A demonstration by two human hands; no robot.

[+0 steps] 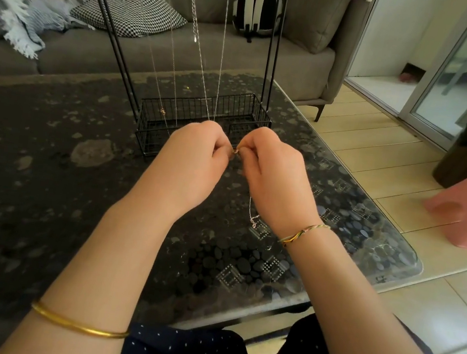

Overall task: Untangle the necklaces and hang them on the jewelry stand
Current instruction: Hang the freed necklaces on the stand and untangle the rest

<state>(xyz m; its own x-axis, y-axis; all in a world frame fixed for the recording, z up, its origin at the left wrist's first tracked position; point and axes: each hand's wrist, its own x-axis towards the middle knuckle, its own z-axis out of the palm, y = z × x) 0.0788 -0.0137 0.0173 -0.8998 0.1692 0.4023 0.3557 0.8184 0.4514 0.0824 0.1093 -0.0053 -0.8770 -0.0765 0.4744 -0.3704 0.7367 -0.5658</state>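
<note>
Right between both hands [196, 154] [276, 172], necklace [235, 151]

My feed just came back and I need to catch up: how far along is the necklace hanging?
Done: several thin chains already hang from the jewelry stand. In hand: the left hand and right hand pinch a small gold piece between them, with a loose chain end dangling below the right hand. Left: freeing that piece and hanging it. I can't tell whether more tangles remain.
</note>
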